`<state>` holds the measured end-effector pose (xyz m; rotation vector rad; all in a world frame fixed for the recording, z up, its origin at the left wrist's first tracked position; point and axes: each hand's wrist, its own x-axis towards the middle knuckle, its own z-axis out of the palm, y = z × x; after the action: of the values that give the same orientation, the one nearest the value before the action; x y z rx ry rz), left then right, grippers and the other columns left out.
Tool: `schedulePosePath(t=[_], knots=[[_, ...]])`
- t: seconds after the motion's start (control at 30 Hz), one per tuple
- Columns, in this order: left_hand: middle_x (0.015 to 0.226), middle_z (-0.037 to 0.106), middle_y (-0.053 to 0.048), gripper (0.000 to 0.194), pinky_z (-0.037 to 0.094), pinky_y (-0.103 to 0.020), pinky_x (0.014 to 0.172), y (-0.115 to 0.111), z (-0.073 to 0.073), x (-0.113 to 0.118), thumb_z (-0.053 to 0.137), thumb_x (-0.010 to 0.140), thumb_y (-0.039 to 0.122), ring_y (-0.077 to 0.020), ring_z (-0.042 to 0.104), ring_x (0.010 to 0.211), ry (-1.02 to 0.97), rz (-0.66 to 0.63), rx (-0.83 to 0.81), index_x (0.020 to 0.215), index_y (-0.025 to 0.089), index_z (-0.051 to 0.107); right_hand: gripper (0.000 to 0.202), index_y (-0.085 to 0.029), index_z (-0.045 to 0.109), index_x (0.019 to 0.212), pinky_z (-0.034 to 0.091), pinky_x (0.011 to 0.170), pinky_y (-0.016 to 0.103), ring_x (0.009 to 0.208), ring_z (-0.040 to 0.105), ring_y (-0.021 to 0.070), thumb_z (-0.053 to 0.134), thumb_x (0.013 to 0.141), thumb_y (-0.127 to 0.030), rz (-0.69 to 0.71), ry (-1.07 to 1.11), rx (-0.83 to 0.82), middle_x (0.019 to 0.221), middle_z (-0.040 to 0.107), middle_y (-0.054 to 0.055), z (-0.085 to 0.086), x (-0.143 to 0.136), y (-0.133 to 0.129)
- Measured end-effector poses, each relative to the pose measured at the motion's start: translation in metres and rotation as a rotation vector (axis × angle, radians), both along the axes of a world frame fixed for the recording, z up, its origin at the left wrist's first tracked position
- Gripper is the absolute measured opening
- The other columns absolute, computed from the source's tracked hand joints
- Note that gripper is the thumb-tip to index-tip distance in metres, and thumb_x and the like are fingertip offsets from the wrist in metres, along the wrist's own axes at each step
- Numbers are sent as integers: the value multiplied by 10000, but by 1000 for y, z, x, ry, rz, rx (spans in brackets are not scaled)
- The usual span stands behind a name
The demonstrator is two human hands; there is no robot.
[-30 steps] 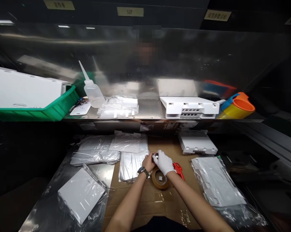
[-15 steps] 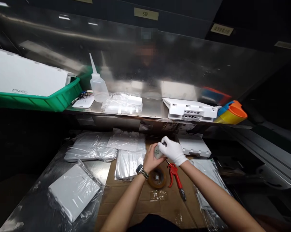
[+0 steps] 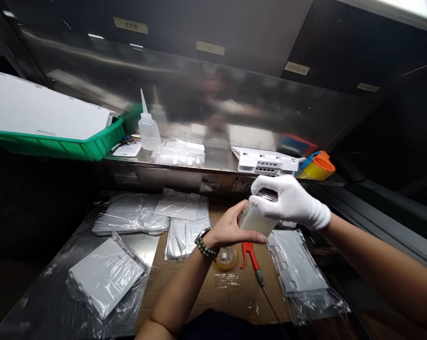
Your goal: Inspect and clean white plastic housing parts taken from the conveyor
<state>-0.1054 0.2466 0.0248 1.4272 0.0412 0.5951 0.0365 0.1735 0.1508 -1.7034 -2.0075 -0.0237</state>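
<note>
1. the translucent bottle (image 3: 258, 223) is held up between the two hands, beyond the red air blow gun (image 3: 251, 257), which lies on the cardboard (image 3: 185, 288).
2. the bare left hand (image 3: 231, 227) is closed around the bottle's lower part, fingers on the near side of its body and thumb along its base.
3. the white-gloved right hand (image 3: 287, 200) grips its shiny metal top (image 3: 268, 194), fingers curled over it.
4. left of the air blow gun sits the tape roll (image 3: 225, 258); right of it, a bagged white panel (image 3: 294, 264).
5. the glove covers part of the metal top, and most of a white housing (image 3: 287, 224) beyond the air blow gun is hidden.
6. the green tray (image 3: 68, 145), far left of the air blow gun, is cut off; the middle label (image 3: 209, 47) is blurred.
</note>
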Motion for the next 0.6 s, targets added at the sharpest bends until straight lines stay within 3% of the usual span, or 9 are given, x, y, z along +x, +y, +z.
schedulePosePath(t=[0.1, 0.17, 0.27, 0.4, 0.5, 0.6], knots=[[1021, 705, -101, 682, 539, -331, 731, -3, 3, -3, 928, 638, 469, -246, 685, 876, -95, -294, -147, 1159, 153, 624, 71, -181, 624, 744, 407, 546, 195, 548, 485, 71, 593, 784, -231, 90, 45, 13, 636, 597, -42, 8, -8, -13], [1017, 716, -120, 701, 551, -347, 715, -6, 3, -5, 917, 640, 495, -275, 704, 869, -125, -413, -199, 1172, 151, 617, 57, -179, 629, 756, 412, 539, 186, 541, 485, 65, 603, 789, -218, 144, 58, 30, 641, 598, -45, 11, -12, -19], [1051, 718, -131, 720, 569, -375, 742, -10, 1, -9, 911, 658, 452, -301, 719, 898, -138, -431, -224, 1226, 171, 570, 79, -179, 654, 835, 453, 586, 196, 595, 546, 78, 639, 831, -256, 204, 33, 4, 720, 646, -29, 15, -12, -24], [1051, 686, -121, 731, 583, -403, 745, -12, -4, -20, 870, 719, 449, -303, 725, 872, -134, -463, -241, 1296, 190, 503, 292, -210, 662, 1135, 536, 785, 263, 878, 668, 147, 663, 918, -405, 250, -22, -145, 1036, 718, 26, 23, -6, -28], [1116, 667, -119, 761, 562, -374, 763, -14, -8, -33, 874, 735, 394, -313, 710, 974, -101, -342, -187, 1345, 217, 454, 466, -238, 599, 1320, 553, 861, 310, 1002, 676, 185, 645, 939, -503, 265, -37, -247, 1171, 703, 52, 28, -5, -29], [1142, 646, -81, 678, 521, -346, 852, -19, -14, -49, 906, 704, 362, -269, 655, 1044, 4, -36, -62, 1251, 213, 534, 501, -236, 603, 1341, 559, 861, 331, 999, 681, 200, 638, 938, -532, 280, -30, -266, 1173, 707, 64, 25, -8, -28]])
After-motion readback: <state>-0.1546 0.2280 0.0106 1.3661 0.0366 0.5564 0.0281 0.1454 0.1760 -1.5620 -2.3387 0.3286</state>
